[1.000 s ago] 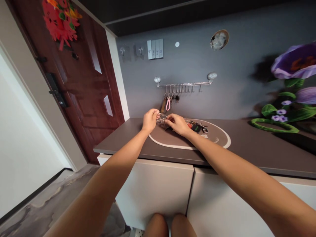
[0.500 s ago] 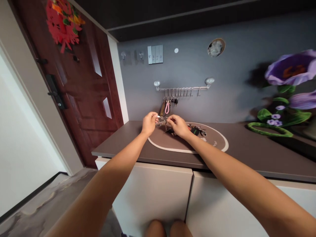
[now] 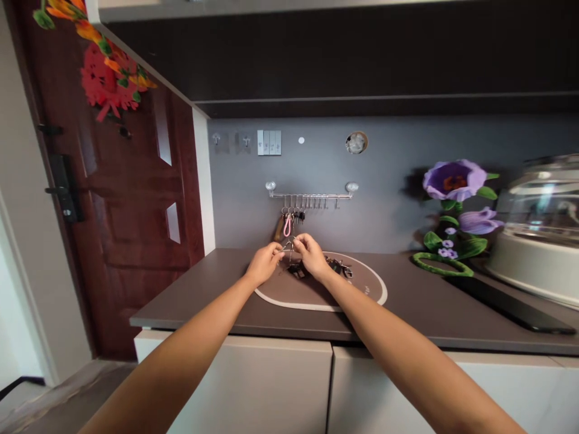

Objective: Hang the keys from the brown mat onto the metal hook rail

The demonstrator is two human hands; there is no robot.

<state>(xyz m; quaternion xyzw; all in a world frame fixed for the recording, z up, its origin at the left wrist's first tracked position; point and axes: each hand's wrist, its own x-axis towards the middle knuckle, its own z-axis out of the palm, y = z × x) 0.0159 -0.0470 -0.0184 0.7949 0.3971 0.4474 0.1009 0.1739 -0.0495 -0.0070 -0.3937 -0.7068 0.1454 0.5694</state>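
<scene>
Over the oval brown mat (image 3: 312, 295), my left hand (image 3: 265, 264) pinches a thin metal piece, most likely a key, at the end of a key ring (image 3: 290, 240). Thumb and fingers of my right hand (image 3: 310, 254) grip the other side of that ring, and a short chain seems to dangle below it. A pile of keys and dark fobs (image 3: 337, 267) lies on the mat, partly hidden by my right hand. Behind my fingers, several bunches of keys (image 3: 298, 216) and a pink loop strap (image 3: 287, 225) hang from the hook rail (image 3: 312, 196).
A dark overhead cabinet (image 3: 344, 66) juts out above the brown counter (image 3: 190, 295). To the right stand purple fabric flowers (image 3: 455, 181), a black phone-like slab (image 3: 511, 304) and a white appliance with a clear dome (image 3: 538, 259). A dark red door (image 3: 131, 253) is at left.
My head view has tilted up and turned right, bringing the domed appliance into sight. Both hands still hold the key ring, now raised slightly nearer the hanging keys.
</scene>
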